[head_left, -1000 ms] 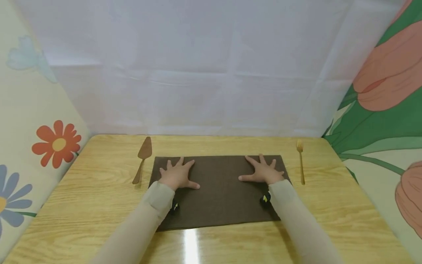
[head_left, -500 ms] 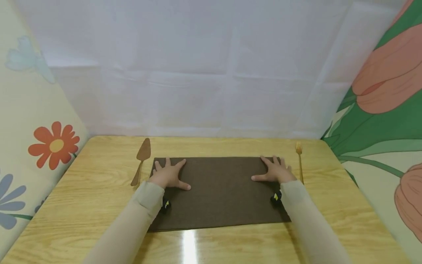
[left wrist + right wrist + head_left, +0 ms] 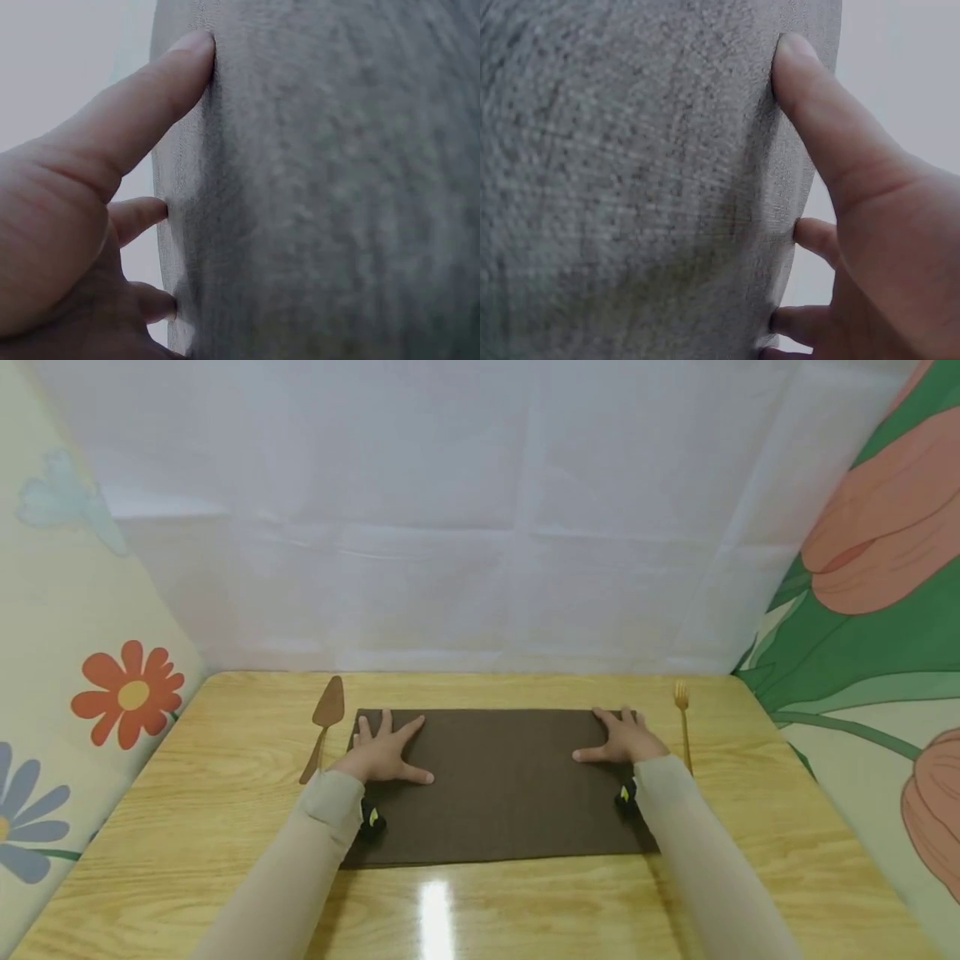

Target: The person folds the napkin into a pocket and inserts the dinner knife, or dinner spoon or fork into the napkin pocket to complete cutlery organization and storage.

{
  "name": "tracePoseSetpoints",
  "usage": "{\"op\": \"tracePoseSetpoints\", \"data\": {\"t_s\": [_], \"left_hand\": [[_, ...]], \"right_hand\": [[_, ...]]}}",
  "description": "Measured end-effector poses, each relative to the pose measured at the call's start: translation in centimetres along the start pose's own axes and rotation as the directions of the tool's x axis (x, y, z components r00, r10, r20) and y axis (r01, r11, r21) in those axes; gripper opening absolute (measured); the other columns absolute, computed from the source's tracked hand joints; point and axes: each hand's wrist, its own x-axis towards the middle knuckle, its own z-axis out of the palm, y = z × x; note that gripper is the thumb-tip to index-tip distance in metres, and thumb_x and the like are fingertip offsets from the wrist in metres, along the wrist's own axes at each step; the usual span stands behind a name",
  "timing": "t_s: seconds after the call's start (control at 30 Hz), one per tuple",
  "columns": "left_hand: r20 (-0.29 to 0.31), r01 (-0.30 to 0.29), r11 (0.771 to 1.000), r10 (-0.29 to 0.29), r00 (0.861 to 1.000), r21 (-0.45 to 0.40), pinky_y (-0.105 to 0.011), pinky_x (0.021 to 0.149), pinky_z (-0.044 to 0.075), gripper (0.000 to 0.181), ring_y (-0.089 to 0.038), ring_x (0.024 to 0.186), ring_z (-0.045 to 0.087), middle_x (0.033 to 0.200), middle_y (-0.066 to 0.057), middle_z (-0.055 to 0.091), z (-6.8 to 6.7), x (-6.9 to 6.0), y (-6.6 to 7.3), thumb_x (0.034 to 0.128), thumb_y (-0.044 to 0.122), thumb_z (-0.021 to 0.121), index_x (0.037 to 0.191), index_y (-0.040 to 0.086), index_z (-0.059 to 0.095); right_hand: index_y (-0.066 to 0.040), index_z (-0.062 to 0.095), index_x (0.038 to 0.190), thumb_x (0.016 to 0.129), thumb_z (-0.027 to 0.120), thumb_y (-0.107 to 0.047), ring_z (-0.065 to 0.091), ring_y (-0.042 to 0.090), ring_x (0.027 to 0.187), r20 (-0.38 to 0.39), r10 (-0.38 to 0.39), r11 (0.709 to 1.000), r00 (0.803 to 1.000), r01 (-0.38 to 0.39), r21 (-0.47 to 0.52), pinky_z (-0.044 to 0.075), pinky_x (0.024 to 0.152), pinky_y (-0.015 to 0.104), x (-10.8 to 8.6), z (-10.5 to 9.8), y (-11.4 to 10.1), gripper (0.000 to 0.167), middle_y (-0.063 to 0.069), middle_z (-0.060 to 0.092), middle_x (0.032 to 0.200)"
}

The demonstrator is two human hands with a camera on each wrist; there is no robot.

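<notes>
A dark brown rectangular cloth (image 3: 502, 785) lies flat on the wooden table, with woven texture close up in both wrist views. My left hand (image 3: 378, 755) rests on its far left part, fingers spread and thumb pointing inward. Mirroring it, my right hand (image 3: 626, 739) presses on the far right part with fingers spread. In the left wrist view the left thumb (image 3: 142, 105) touches the cloth (image 3: 337, 180); the right thumb (image 3: 829, 124) does likewise in the right wrist view. Nothing is pinched in either hand.
A copper-coloured cake server (image 3: 328, 703) lies left of the cloth, close to my left hand. Right of the cloth lies a gold fork (image 3: 682, 710). A white sheet (image 3: 480, 527) hangs behind the table (image 3: 510, 918), and flower-patterned panels (image 3: 862, 693) stand at both sides.
Both hands have moved outward, away from each other, over the cloth. In the last half second the cloth has slid slightly toward the table's far edge under them.
</notes>
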Motion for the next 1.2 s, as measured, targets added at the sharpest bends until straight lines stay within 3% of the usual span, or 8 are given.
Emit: {"op": "tracePoseSetpoints", "data": {"t_s": [0.37, 0.57, 0.77, 0.9, 1.0, 1.1, 1.2], "left_hand": [[-0.016, -0.008, 0.999, 0.007, 1.0, -0.035, -0.075, 0.112, -0.004, 0.107, -0.066, 0.136, -0.025, 0.158, -0.039, -0.015, -0.2, 0.2, 0.0, 0.0843, 0.045, 0.082, 0.162, 0.009, 0.019], [-0.039, -0.015, 0.998, 0.013, 0.999, -0.054, -0.075, 0.112, -0.005, 0.106, -0.065, 0.137, -0.025, 0.159, -0.038, -0.014, -0.1, 0.2, 0.1, 0.0841, 0.043, 0.083, 0.162, 0.008, 0.02], [-0.063, -0.032, 0.998, 0.028, 0.998, -0.061, -0.077, 0.111, -0.001, 0.094, -0.064, 0.141, -0.015, 0.163, -0.035, -0.002, 0.4, 0.0, 0.8, 0.0864, 0.033, 0.083, 0.159, 0.007, 0.03], [-0.084, -0.1, 0.995, 0.1, 0.991, 0.006, -0.08, 0.109, 0.01, 0.064, -0.063, 0.145, 0.003, 0.162, -0.031, 0.018, 1.1, -0.5, 2.0, 0.0919, 0.017, 0.077, 0.15, 0.011, 0.049], [-0.088, -0.203, 0.975, 0.211, 0.974, 0.088, -0.074, 0.113, 0.017, 0.048, -0.057, 0.145, 0.021, 0.156, -0.031, 0.033, 2.1, -0.9, 3.2, 0.0942, -0.005, 0.064, 0.139, 0.013, 0.061], [-0.081, -0.283, 0.953, 0.293, 0.953, 0.11, -0.067, 0.115, 0.022, 0.05, -0.052, 0.143, 0.031, 0.151, -0.029, 0.042, 3.1, -1.3, 4.6, 0.0914, -0.016, 0.056, 0.131, 0.012, 0.066], [-0.079, -0.311, 0.945, 0.319, 0.944, 0.096, -0.065, 0.115, 0.026, 0.041, -0.049, 0.141, 0.034, 0.149, -0.026, 0.046, 4.1, -1.6, 6.1, 0.0923, -0.008, 0.064, 0.127, 0.012, 0.069]], "right_hand": [[-0.005, 0.02, 0.161, 0.091, 0.073, -0.048, -0.003, 0.057, 0.148, 0.046, -0.053, 0.999, 0.998, 0.052, 0.015, 0.02, 0.11, 0.076, 1.0, -0.7, 0.9, 0.098, 0.038, -0.002, 0.161], [-0.001, 0.022, 0.16, 0.094, 0.074, -0.03, -0.003, 0.058, 0.147, 0.086, -0.155, 0.983, 0.984, 0.145, 0.108, 0.015, 0.113, 0.074, 1.0, -1.8, 2.4, 0.089, 0.04, -0.003, 0.16], [0.003, 0.03, 0.156, 0.094, 0.072, -0.01, 0.004, 0.054, 0.148, 0.025, -0.205, 0.954, 0.978, 0.194, 0.228, 0.016, 0.117, 0.067, 0.6, -2.0, 3.8, 0.076, 0.037, 0.008, 0.161], [0.008, 0.041, 0.149, 0.093, 0.066, 0.001, 0.024, 0.053, 0.144, -0.076, -0.247, 0.936, 0.966, 0.258, 0.241, 0.025, 0.116, 0.064, 0.6, -2.1, 4.5, 0.062, 0.035, 0.031, 0.155], [0.012, 0.044, 0.144, 0.092, 0.064, 0.004, 0.035, 0.056, 0.137, -0.125, -0.269, 0.927, 0.955, 0.292, 0.235, 0.036, 0.11, 0.062, 0.4, -2.7, 5.0, 0.057, 0.036, 0.039, 0.15], [0.013, 0.036, 0.149, 0.096, 0.059, 0.001, 0.035, 0.058, 0.136, -0.081, -0.241, 0.918, 0.967, 0.254, 0.306, 0.043, 0.104, 0.061, 0.0, -3.7, 5.1, 0.058, 0.039, 0.032, 0.152], [0.012, 0.026, 0.154, 0.101, 0.052, -0.004, 0.036, 0.057, 0.136, 0.005, -0.19, 0.898, 0.982, 0.172, 0.405, 0.048, 0.099, 0.059, -0.4, -4.6, 5.2, 0.061, 0.042, 0.027, 0.152]]}}
